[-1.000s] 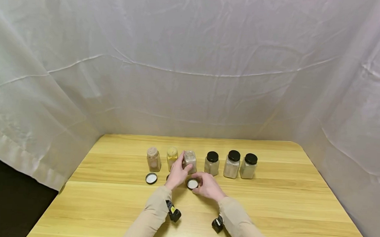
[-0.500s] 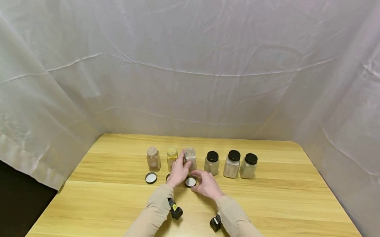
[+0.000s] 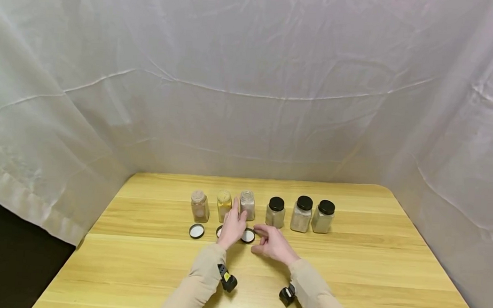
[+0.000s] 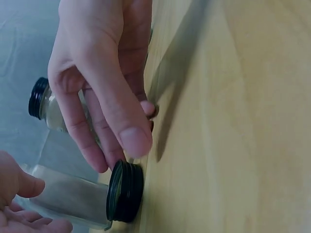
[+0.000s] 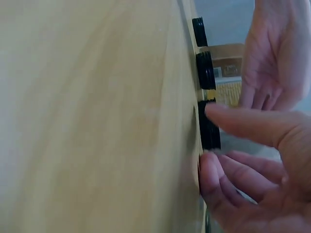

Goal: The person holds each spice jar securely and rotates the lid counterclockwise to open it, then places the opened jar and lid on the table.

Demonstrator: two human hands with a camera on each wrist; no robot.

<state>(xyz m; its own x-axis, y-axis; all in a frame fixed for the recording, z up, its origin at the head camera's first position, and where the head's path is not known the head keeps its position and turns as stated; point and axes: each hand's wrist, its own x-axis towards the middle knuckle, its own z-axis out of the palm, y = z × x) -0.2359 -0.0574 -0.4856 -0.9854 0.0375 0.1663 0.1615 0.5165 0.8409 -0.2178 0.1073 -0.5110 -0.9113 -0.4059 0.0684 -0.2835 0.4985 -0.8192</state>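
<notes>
Fingers extended, my left hand (image 3: pixel 232 226) reaches along the left side of an uncapped glass spice jar (image 3: pixel 247 205) with greyish powder. Its thumb overlaps the jar's lower front. A black screw lid (image 3: pixel 248 235) lies white liner up on the table before that jar. Just right of the lid is my right hand (image 3: pixel 276 244), thumb and fingers spread apart with nothing between them. In the left wrist view, the right hand (image 4: pixel 104 77) hangs beside the lid (image 4: pixel 125 191), while the left hand (image 4: pixel 19 199) is partly cut off.
Left of the uncapped jar stand a yellow-powder jar (image 3: pixel 224 205) and a brown-powder jar (image 3: pixel 200 207), both uncapped. Their lids lie in front, one (image 3: pixel 197 231) in full view, the other partly behind the left hand. Three black-capped jars (image 3: pixel 300 215) stand to the right.
The right hand has moved the lid slightly left and away from the person, then let go and drawn back right. The uncapped jar shifted slightly back; the left hand has loosened from it.
</notes>
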